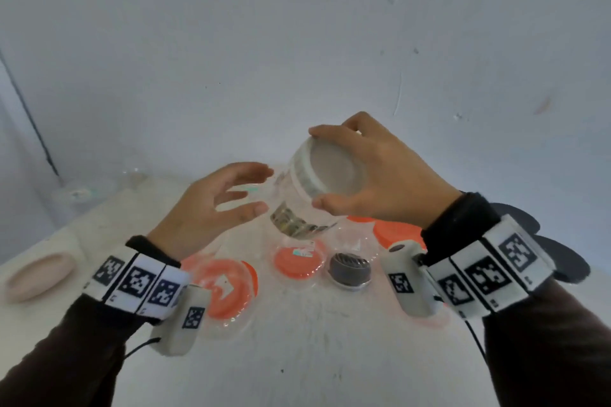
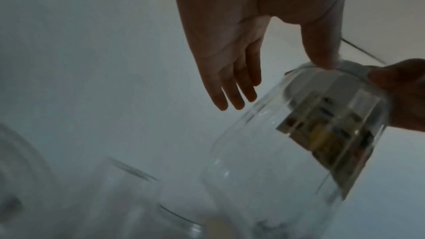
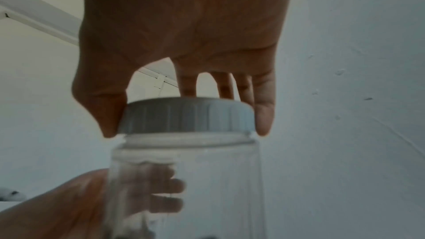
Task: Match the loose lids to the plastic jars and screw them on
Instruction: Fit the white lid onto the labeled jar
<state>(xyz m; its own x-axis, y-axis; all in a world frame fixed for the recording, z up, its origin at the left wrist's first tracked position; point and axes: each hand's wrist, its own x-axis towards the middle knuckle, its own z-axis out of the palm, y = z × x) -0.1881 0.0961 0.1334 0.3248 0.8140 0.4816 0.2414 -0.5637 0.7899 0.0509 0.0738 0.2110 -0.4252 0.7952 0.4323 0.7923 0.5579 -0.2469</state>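
Note:
A clear plastic jar (image 1: 297, 218) with a printed label hangs tilted above the table, with a white ribbed lid (image 1: 334, 172) on its mouth. My right hand (image 1: 322, 167) grips that lid from above, thumb and fingers curled round its rim (image 3: 188, 115). In the right wrist view the jar body (image 3: 184, 179) hangs below the lid. My left hand (image 1: 261, 190) is open beside the jar, fingers straight and spread. In the left wrist view the thumb tip lies at the jar's shoulder (image 2: 317, 72); I cannot tell whether it touches.
On the white table under the hands stand clear jars with orange lids (image 1: 224, 287) (image 1: 297, 261), another orange lid (image 1: 393, 235) and a small grey-capped piece (image 1: 348, 269). A pink oblong object (image 1: 36, 274) lies at left, dark shapes (image 1: 562, 258) at right. A wall is close behind.

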